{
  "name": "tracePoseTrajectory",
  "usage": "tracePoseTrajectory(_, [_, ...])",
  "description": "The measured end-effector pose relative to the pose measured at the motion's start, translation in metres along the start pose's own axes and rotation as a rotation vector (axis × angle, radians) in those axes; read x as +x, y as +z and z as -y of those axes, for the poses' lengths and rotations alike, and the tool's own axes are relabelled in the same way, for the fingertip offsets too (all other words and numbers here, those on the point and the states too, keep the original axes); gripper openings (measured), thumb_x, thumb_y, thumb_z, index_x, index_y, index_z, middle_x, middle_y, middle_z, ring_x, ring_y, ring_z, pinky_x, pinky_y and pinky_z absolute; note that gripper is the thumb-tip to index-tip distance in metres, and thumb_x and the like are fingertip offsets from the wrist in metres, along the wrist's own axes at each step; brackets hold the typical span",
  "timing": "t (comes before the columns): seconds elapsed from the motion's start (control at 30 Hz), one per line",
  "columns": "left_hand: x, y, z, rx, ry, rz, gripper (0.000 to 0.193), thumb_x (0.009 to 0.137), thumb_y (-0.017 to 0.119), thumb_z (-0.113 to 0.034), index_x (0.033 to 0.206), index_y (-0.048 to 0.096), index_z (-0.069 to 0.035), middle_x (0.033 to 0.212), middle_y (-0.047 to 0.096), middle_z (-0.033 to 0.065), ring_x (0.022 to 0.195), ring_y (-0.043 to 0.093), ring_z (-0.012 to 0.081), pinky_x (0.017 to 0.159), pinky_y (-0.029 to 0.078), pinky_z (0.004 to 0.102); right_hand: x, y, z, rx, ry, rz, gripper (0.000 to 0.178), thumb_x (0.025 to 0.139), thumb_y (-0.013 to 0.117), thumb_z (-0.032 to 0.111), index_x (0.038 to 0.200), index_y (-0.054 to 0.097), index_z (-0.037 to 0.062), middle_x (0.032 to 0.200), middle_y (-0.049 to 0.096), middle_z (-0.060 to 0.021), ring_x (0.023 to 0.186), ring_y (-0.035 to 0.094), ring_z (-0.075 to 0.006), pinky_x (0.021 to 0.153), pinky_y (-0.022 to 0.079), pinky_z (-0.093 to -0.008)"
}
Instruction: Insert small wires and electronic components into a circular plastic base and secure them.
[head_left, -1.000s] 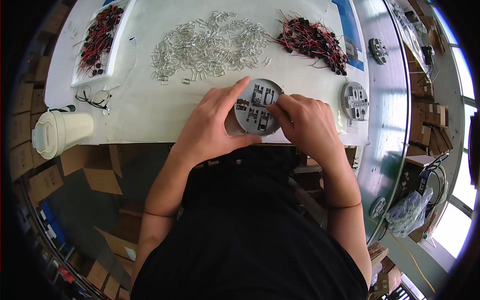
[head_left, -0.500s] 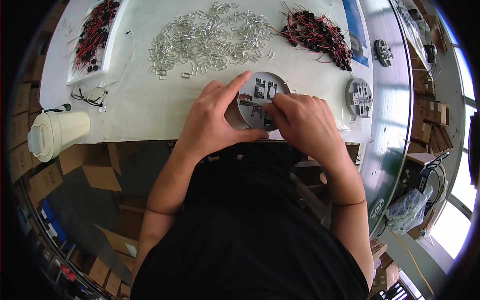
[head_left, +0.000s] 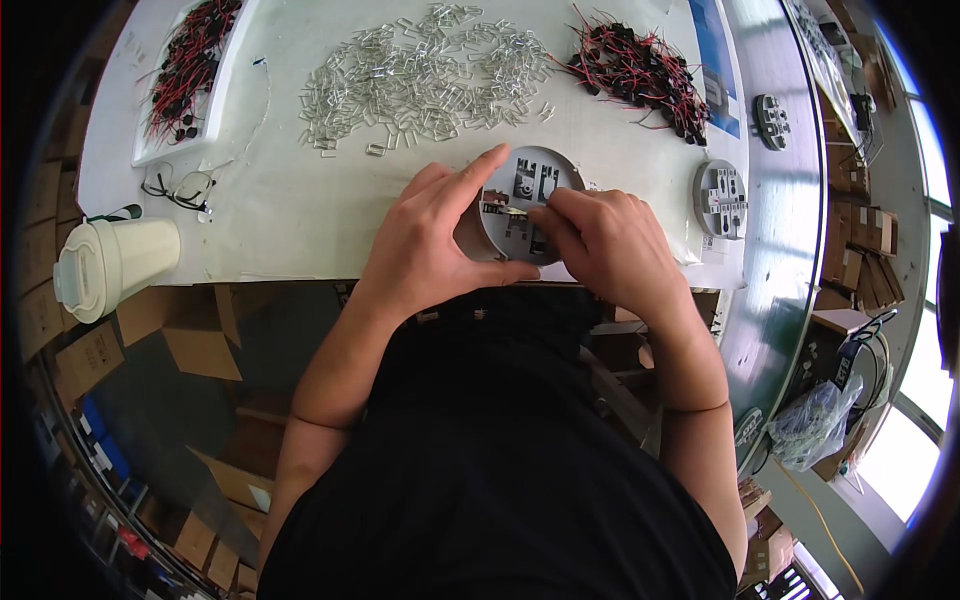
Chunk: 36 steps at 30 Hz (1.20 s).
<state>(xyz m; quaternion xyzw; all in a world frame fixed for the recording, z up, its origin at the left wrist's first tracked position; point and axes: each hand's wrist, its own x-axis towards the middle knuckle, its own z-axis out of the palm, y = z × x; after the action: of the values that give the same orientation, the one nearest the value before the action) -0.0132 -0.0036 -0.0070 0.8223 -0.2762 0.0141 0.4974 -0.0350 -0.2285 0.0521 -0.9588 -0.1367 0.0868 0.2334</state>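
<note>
A round grey plastic housing (head_left: pixel 518 240) is tilted up at the table's near edge, its slotted inner side facing me. My left hand (head_left: pixel 425 235) grips it by the left rim, thumb below and index finger above. The thumb and fingers of my right hand (head_left: pixel 605 235) are pinched together at the housing's right inner part. Whatever sits in that pinch is hidden by the fingers. Beyond my hands lies a wide heap of small clear U-shaped pieces (head_left: pixel 420 80). A pile of black buzzers with red wires (head_left: pixel 640 75) lies at the far right.
At the left stand a white tray (head_left: pixel 213 125) of similar wired parts, glasses (head_left: pixel 180 190) and a cream lidded cup (head_left: pixel 130 262). Another round grey housing (head_left: pixel 720 200) lies at the right edge, with a further one (head_left: pixel 771 122) beyond. Cardboard boxes (head_left: pixel 200 345) stand below the table.
Both hands and the housing stay nearly in place, with only a slight shift. A small bright yellowish spot now shows within the housing beside my right fingertips.
</note>
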Motion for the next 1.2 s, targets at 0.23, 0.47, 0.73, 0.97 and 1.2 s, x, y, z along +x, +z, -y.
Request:
tracePoseTrajectory(0.23, [0.001, 0.000, -0.001, 0.025, 0.037, 0.000, 0.105, 0.063, 0.101, -0.038, 0.151, 0.057, -0.001, 0.107, 0.075, 0.0107, 0.089, 0.066, 0.0275, 0.085, 0.057, 0.0418, 0.001, -0.001, 0.004, -0.004, -0.004, -0.002, 0.030, 0.101, 0.070, 0.025, 0.081, 0.063, 0.0045, 0.070, 0.065, -0.0185, 0.068, 0.063, -0.0451, 0.060, 0.048, -0.0537])
tracePoseTrajectory(0.47, [-0.002, 0.001, 0.001, 0.087, 0.070, -0.015, 0.108, 0.064, 0.100, -0.039, 0.154, 0.055, -0.002, 0.093, 0.070, 0.0093, 0.084, 0.066, 0.0264, 0.084, 0.055, 0.0411, 0.004, -0.001, 0.003, -0.049, -0.036, 0.010, 0.032, 0.102, 0.068, 0.032, 0.083, 0.066, 0.0063, 0.070, 0.067, -0.0180, 0.069, 0.066, -0.0437, 0.061, 0.052, -0.0534])
tracePoseTrajectory(0.73, [0.001, 0.004, 0.003, 0.105, 0.130, -0.035, 0.109, 0.064, 0.100, -0.043, 0.155, 0.054, -0.003, 0.090, 0.069, 0.0089, 0.084, 0.066, 0.0264, 0.084, 0.055, 0.0413, 0.003, -0.002, 0.019, -0.149, -0.059, 0.048, 0.022, 0.099, 0.068, 0.023, 0.085, 0.067, 0.0067, 0.070, 0.068, -0.0168, 0.067, 0.069, -0.0419, 0.059, 0.053, -0.0524])
tracePoseTrajectory(0.97, [-0.002, 0.004, 0.004, 0.087, 0.096, -0.047, 0.108, 0.066, 0.097, -0.053, 0.153, 0.056, -0.002, 0.091, 0.069, 0.0084, 0.084, 0.066, 0.0266, 0.084, 0.056, 0.0417, 0.005, -0.025, 0.035, -0.268, -0.076, 0.105, 0.014, 0.098, 0.065, 0.016, 0.088, 0.068, 0.0070, 0.070, 0.070, -0.0169, 0.068, 0.071, -0.0413, 0.062, 0.055, -0.0514])
tracePoseTrajectory(1.2, [-0.001, 0.003, 0.005, 0.083, 0.093, -0.045, 0.107, 0.067, 0.097, -0.054, 0.152, 0.057, -0.003, 0.091, 0.069, 0.0078, 0.083, 0.066, 0.0266, 0.085, 0.056, 0.0416, 0.006, -0.018, 0.037, -0.283, -0.031, 0.113, 0.011, 0.097, 0.065, 0.015, 0.090, 0.068, 0.0075, 0.070, 0.070, -0.0164, 0.068, 0.071, -0.0410, 0.062, 0.055, -0.0518])
